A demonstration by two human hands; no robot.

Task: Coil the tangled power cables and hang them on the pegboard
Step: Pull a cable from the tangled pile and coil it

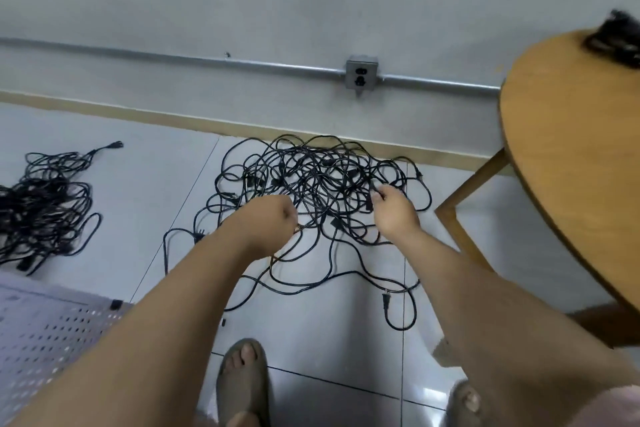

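On the floor at frame centre, strands of the tangled power cables (pixel 322 180) are being gripped in the curled left hand (pixel 273 218) and pinched by the right hand (pixel 393 210). Knots risk being tightened if both are being pulled apart.

hands (pixel 272 222) (pixel 394 215) gripping cable tangle (pixel 311 173), tiled floor (pixel 329 333)

Forearms: L forearm (pixel 156 322), R forearm (pixel 502 315), both bare to frame edge.
Hands: L hand (pixel 273 218), R hand (pixel 394 215), bare.
Footwear: pr. slide sandals, grey-brown, broad single strap, open toe. L sandal (pixel 242 381) near centre, toes showing; R sandal (pixel 462 406) near right, blurred, part-hidden by R forearm.
Clothing: pale pinkish fabric (pixel 620 409), near-right corner, type unclear.
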